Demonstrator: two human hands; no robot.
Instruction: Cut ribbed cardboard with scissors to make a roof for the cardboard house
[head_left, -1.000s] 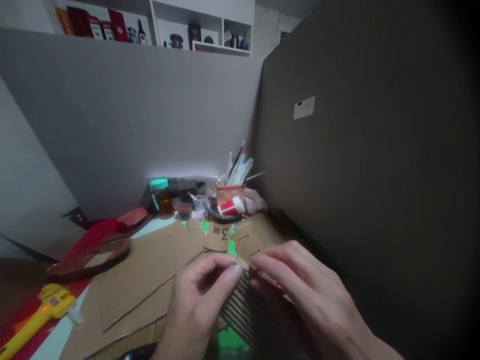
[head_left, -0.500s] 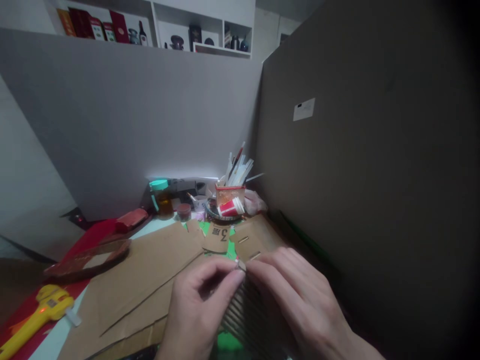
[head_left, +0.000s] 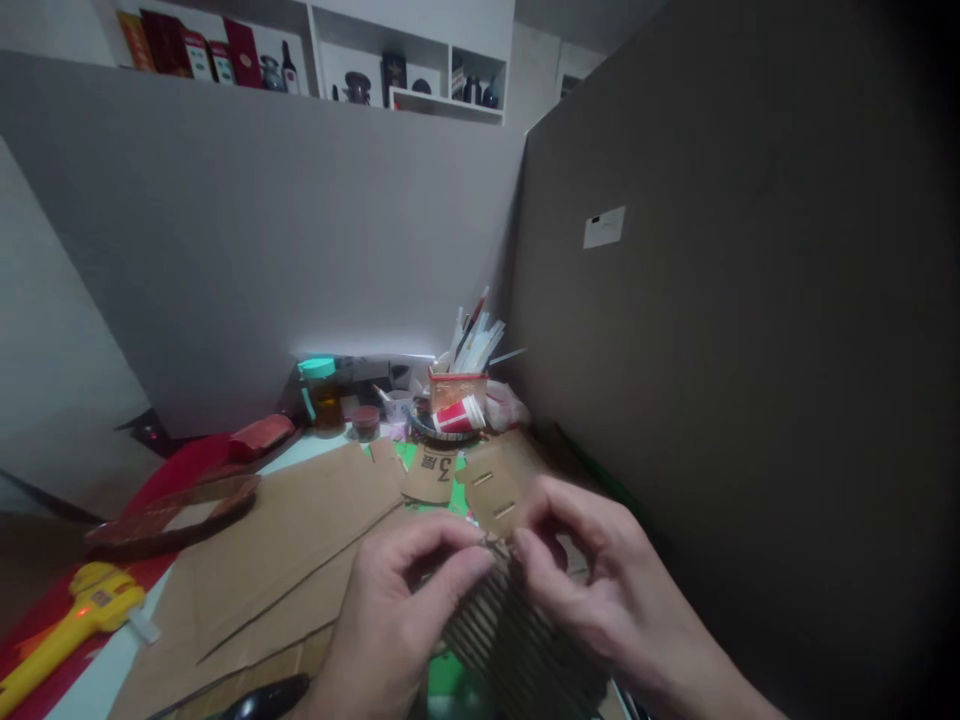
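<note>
head view: near, a ribbed sheet [head_left: 517, 635] sits below and between the hands, its far edge at the fingers [head_left: 439, 528]; left hand [head_left: 405, 600] and right hand [head_left: 607, 580] both pinch that edge, nearly closed. beyond lies slotted cardboard [head_left: 489, 495]; farther, a tipped red-and-white cup [head_left: 454, 415].

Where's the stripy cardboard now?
In the head view, the ribbed cardboard is low, just right of centre, between the left hand and the right hand, both at its upper end.
</note>
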